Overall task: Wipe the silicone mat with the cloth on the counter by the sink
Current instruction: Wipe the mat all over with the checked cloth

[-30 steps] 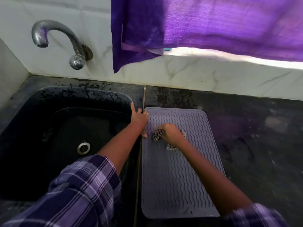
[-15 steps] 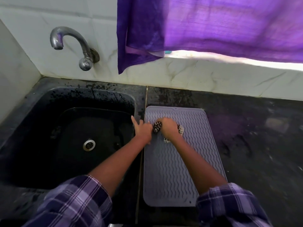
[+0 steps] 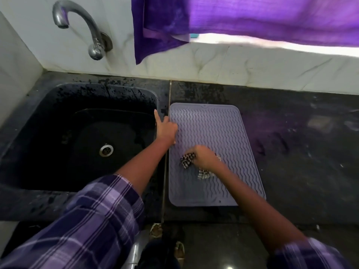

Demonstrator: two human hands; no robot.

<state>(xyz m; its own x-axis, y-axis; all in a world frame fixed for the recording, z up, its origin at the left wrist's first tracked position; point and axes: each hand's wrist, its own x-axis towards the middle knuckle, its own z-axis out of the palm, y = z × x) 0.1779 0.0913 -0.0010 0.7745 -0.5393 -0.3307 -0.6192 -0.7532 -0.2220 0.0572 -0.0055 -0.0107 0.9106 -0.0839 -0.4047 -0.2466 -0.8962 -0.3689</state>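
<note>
Fingers of the right hand (image 3: 204, 157) are curled and bunched over a checked cloth (image 3: 187, 160), pressing the wad flat against the silicone mat (image 3: 213, 129); scraps of the check pattern show on both sides of the knuckles, so the cloth sits mostly under the palm. That grip reads as a scrubbing hold, with weight going down through the wrist. The hand works around the middle of the mat, nearer its left edge than its right.

Over at the mat's left edge, toward the far corner, the left hand (image 3: 166, 129) is loosely closed with 1 finger stretched out over the sink (image 3: 58, 105) rim. It rests on the edge, probably to pin the mat so it does not slide under the wiping strokes.

The mat is pale lilac with wavy ridges, lying flat on the dark stone counter (image 3: 301, 152), its left edge just beside the seam with the sink. The ridges will likely catch the cloth and hold moisture in the grooves. The black basin has a metal drain (image 3: 106, 149), and a curved tap (image 3: 83, 26) projects from the white marbled wall tiles. A purple curtain (image 3: 242, 18) hangs above the counter's back edge.
</note>
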